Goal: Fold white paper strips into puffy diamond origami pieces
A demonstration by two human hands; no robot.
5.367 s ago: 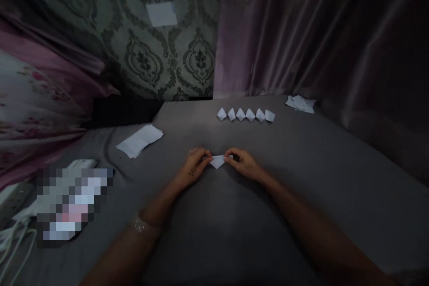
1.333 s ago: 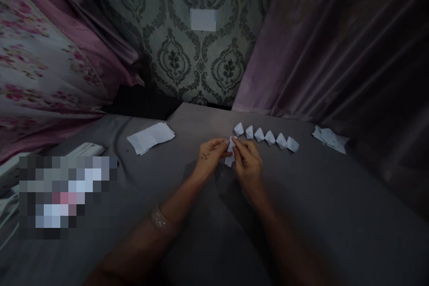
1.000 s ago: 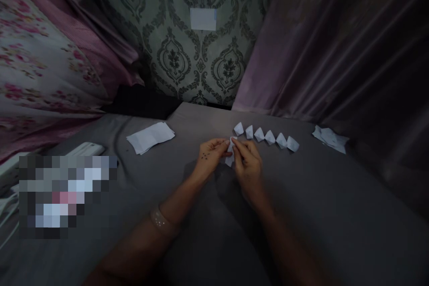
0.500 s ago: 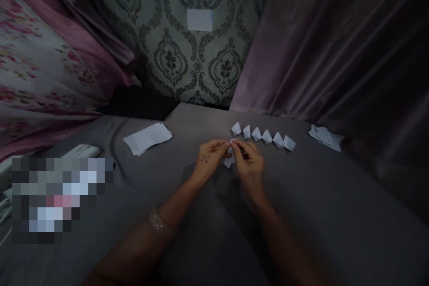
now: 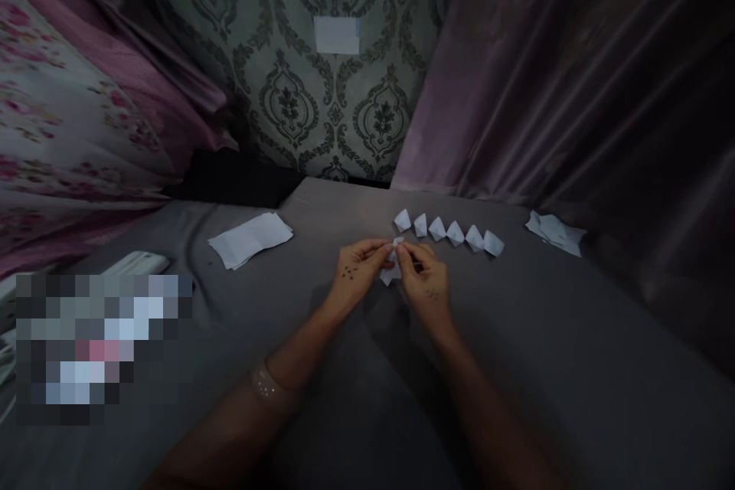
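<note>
A small folded piece of white paper [image 5: 389,274] is pinched between my two hands, just above the grey sheet. My left hand [image 5: 357,266] grips its left side, thumb and fingertips together. My right hand [image 5: 426,277] is closed on the other side, thumb against the forefinger near the paper's top. Fingers cover much of the paper, so its full shape is hidden. Just beyond my hands stands a slanting row of several folded white paper shapes [image 5: 438,229], pointed at the top.
A stack of white paper sheets [image 5: 251,240] lies to the left. More loose white papers [image 5: 556,233] rest at the far right. A white power strip [image 5: 138,263] and a blurred-out object [image 5: 103,352] are at the near left. Curtains and a patterned wall [image 5: 336,115] border the grey sheet.
Earlier the paper was held flat between both hands as a wide triangle; it is now narrower, held upright. My right hand has turned slightly, showing its back. The view has shifted a little.
</note>
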